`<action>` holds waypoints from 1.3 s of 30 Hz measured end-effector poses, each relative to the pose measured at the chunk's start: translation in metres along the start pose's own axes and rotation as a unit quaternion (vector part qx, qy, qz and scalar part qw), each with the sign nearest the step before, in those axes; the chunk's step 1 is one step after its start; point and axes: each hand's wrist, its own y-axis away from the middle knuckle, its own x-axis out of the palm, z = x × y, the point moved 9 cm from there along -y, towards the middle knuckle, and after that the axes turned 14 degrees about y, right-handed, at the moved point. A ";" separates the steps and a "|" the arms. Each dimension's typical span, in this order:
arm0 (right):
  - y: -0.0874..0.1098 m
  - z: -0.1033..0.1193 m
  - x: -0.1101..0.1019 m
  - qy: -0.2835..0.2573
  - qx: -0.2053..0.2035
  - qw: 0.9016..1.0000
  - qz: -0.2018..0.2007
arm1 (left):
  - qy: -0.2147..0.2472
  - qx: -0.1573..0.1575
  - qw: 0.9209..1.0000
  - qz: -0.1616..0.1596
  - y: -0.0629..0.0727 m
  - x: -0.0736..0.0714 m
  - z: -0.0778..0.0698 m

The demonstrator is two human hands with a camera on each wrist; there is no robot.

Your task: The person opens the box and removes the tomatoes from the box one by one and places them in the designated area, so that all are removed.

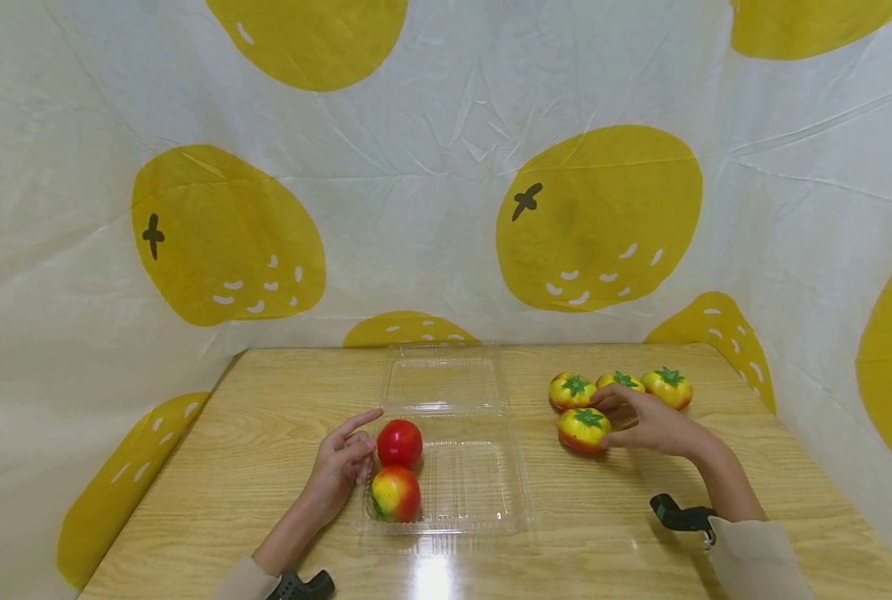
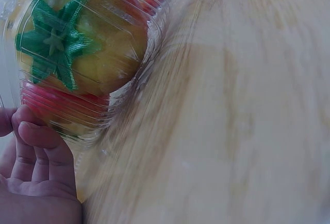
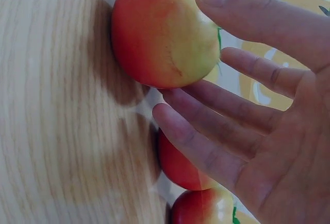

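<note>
A clear plastic clamshell box (image 1: 464, 525) lies on the table with its lid (image 1: 446, 383) folded back. Two toy tomatoes sit along its left side: a red one (image 1: 399, 443) and a red-yellow one (image 1: 396, 494), its green leaf star facing the left wrist view. My left hand (image 1: 337, 462) pinches the box's left edge between thumb and curled fingers, index finger stretched out. My right hand (image 1: 648, 421) is spread at the right side of the nearest yellow-red toy tomato (image 1: 584, 430), thumb (image 3: 232, 7) overlapping it in the right wrist view, fingers loosely extended.
Behind that tomato stand more toy tomatoes: one at the left (image 1: 570, 391), one partly hidden by the right hand (image 1: 620, 381) and one at the right (image 1: 668, 387). A white curtain (image 1: 416, 233) with yellow fruit prints surrounds the wooden table (image 1: 266, 417).
</note>
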 end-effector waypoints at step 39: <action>0.010 0.042 -0.040 0.031 0.030 0.993 -0.107 | -0.003 -0.003 1.000 -0.007 -0.001 -0.002 0.001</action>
